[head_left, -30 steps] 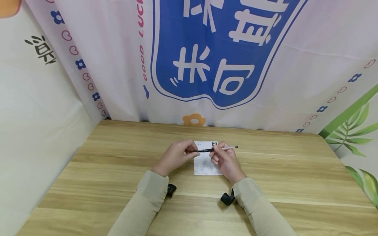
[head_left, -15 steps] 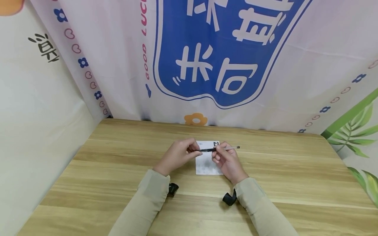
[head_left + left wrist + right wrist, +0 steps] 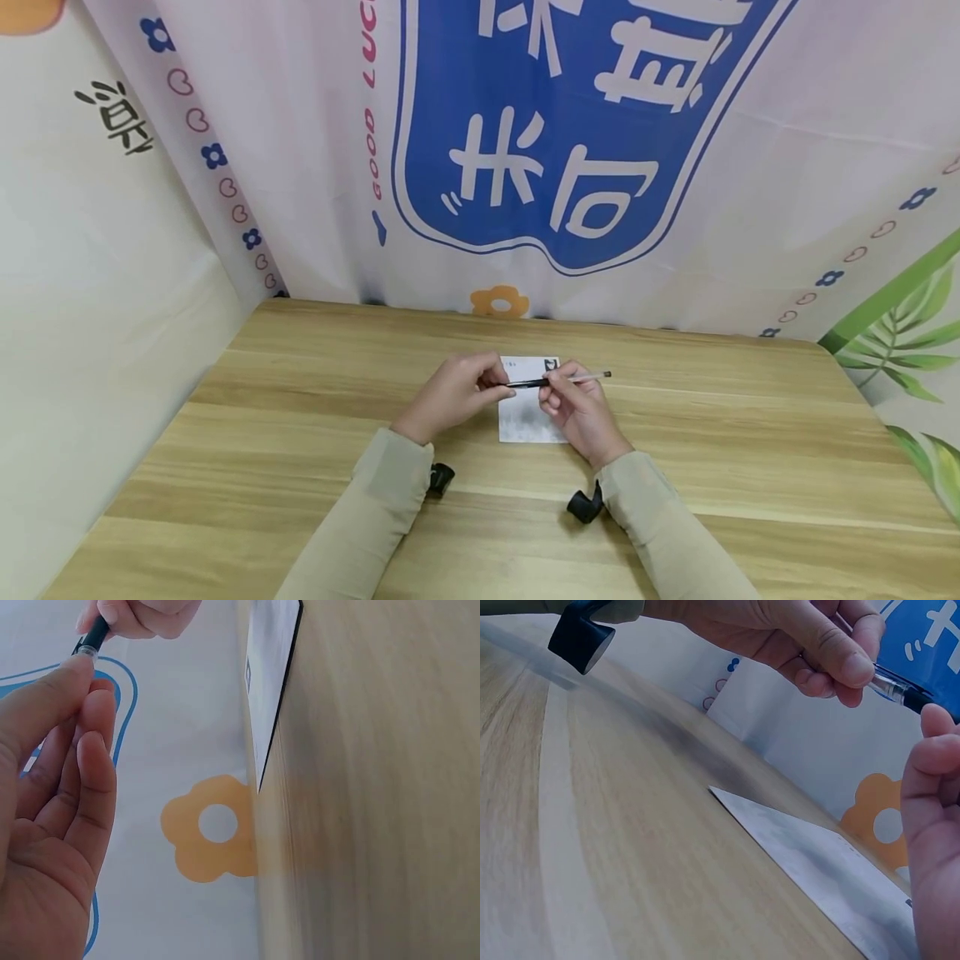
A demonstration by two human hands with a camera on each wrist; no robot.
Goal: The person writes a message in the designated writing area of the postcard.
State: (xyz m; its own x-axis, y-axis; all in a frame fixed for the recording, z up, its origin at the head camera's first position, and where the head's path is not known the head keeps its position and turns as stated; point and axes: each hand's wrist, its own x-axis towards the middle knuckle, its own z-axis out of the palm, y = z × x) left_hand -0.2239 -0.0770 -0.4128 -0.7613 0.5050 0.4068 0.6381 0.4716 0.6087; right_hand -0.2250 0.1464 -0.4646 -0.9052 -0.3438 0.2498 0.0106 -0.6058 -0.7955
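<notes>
A pen (image 3: 528, 383) with a black section and a clear barrel is held level between both hands, over a sheet of white paper (image 3: 525, 425). The left hand (image 3: 456, 393) pinches its left end between thumb and fingertips; in the right wrist view a clear part of the pen (image 3: 889, 684) shows beside those fingers. The right hand (image 3: 583, 412) grips the pen farther along, thumb and index finger on it, and the clear barrel sticks out to the right. In the left wrist view the dark part of the pen (image 3: 96, 634) runs between the two hands.
The paper lies flat on a wood-grain table (image 3: 300, 433), with a dark printed mark at its far right corner. Black wrist-worn devices (image 3: 441, 480) sit at both cuffs. A printed curtain (image 3: 322, 167) hangs behind the table's far edge.
The head view has shifted slightly, so everything appears a little farther right. Both hands keep their hold on the pen, with hardly any movement between them.
</notes>
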